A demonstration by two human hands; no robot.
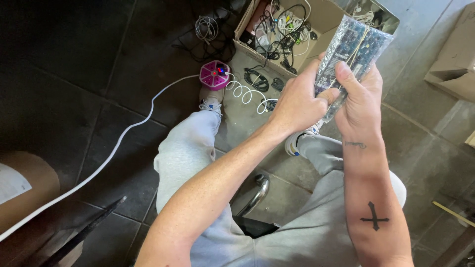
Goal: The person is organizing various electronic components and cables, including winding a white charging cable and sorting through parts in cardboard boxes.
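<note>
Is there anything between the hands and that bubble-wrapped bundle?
No, nothing visible. The left hand and the right hand both grip the bubble-wrapped bundle directly, held up above the open cardboard box of cables. The pink power hub sits on the floor, off to the side.

Bubble-wrapped pack | clear wrap, dark contents, rubber-banded | tilted, raised | gripped in both hands, above cardboard box
</note>
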